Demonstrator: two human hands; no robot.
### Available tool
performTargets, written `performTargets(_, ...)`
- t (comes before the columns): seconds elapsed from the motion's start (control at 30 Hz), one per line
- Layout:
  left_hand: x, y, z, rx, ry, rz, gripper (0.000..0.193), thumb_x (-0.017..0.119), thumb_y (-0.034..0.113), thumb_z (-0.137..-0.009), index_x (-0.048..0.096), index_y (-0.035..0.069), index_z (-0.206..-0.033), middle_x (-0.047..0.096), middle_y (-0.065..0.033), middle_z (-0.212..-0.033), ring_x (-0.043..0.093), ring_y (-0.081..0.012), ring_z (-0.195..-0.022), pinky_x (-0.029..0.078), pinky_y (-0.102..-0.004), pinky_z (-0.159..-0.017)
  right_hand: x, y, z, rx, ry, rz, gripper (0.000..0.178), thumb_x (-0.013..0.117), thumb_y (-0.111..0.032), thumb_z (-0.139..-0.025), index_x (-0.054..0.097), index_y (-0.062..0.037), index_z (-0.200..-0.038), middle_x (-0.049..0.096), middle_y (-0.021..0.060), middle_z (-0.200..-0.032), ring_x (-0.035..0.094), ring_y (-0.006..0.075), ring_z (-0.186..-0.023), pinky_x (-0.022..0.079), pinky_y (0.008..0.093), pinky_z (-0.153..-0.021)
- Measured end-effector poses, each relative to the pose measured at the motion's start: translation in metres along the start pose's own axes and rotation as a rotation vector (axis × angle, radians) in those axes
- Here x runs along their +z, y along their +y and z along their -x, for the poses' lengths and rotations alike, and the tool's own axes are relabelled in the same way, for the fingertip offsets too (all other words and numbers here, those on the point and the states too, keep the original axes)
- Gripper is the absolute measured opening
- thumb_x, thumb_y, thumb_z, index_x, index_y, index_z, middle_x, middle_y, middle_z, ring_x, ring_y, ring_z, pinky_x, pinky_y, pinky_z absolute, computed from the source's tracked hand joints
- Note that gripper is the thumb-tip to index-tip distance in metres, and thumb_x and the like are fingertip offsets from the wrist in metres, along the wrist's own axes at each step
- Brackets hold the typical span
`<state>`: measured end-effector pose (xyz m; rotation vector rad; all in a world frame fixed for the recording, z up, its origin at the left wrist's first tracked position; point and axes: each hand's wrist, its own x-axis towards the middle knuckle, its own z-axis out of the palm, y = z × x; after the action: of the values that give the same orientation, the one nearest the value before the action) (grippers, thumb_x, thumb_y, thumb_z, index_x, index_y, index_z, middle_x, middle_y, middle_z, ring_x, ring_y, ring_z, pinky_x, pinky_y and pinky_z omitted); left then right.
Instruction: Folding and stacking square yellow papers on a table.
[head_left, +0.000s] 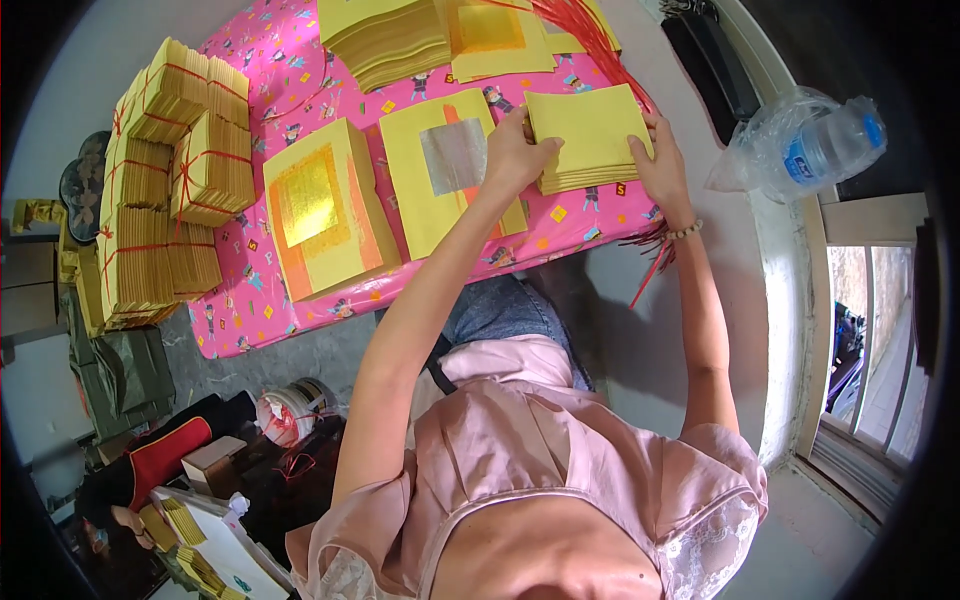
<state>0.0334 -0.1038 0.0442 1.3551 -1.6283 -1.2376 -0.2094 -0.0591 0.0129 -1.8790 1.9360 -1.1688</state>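
Note:
A small stack of folded yellow paper (592, 125) lies near the right end of the table, between my two hands. My left hand (520, 155) grips its left side, thumb on top. On its right edge, my right hand (663, 172) is closed with the thumb near the front corner. Just left of it is a pile of yellow sheets with a silver square (455, 158), partly behind my left forearm. Further left sits a thicker pile of yellow sheets with a gold square (308, 203). Red strings (590, 35) trail down the table's right edge, some hanging by my right wrist.
The table has a pink patterned cover (270, 325). Tied yellow paper bundles (150, 190) are piled at its left. More yellow stacks (390, 45) stand at the back. A plastic bottle (830, 148) rests on the right ledge. Another person's hand (130, 522) is at lower left.

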Motion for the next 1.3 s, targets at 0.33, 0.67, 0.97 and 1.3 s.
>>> performTargets(0.33, 0.006, -0.007, -0.005, 0.094, 0.033, -0.154, 0.044, 0.080, 0.016, -0.073, 0.063, -0.005, -0.109, 0.071, -0.0216, -0.092, 0.069, -0.0362, -0.088, 0.055, -0.0441, -0.080, -0.005, -0.014, 0.002, 0.116, -0.017, -0.074, 0.041, 0.068, -0.013, -0.088, 0.053, 0.0019, -0.122, 0.064, 0.0181, -0.111, 0.065, 0.0301, -0.100, 0.050, 0.0396, -0.089)
performTargets(0.67, -0.001, -0.019, -0.005, 0.158, 0.158, -0.198, 0.078, 0.079, 0.030, -0.082, 0.044, -0.008, -0.139, 0.065, -0.0192, -0.104, 0.068, -0.0234, -0.086, 0.056, -0.0353, -0.074, -0.006, 0.004, -0.006, 0.112, -0.010, -0.066, 0.041, 0.068, -0.021, -0.092, 0.055, -0.0001, -0.124, 0.061, 0.0156, -0.113, 0.062, 0.0234, -0.103, 0.050, 0.0341, -0.090)
performTargets(0.97, -0.071, -0.031, 0.061, 0.266, 0.097, -0.027, 0.056, 0.071, 0.025, -0.092, 0.050, 0.004, -0.140, 0.062, -0.0174, -0.115, 0.067, -0.0205, -0.089, 0.055, -0.0331, -0.075, -0.035, -0.072, -0.009, -0.173, 0.248, 0.064, 0.033, 0.066, -0.020, -0.093, 0.061, -0.0014, -0.120, 0.062, 0.0153, -0.112, 0.063, 0.0292, -0.102, 0.050, 0.0365, -0.087)
performTargets(1.3, -0.103, -0.051, 0.138, 0.352, 0.069, -0.533, 0.056, 0.079, 0.012, -0.076, 0.058, 0.003, -0.127, 0.060, -0.0178, -0.118, 0.055, -0.0382, -0.112, 0.047, -0.0443, -0.095, 0.017, -0.141, 0.047, -0.572, -0.554, 0.040, 0.031, 0.073, -0.011, -0.082, 0.063, -0.0044, -0.111, 0.063, 0.0122, -0.105, 0.061, 0.0318, -0.101, 0.051, 0.0393, -0.085)
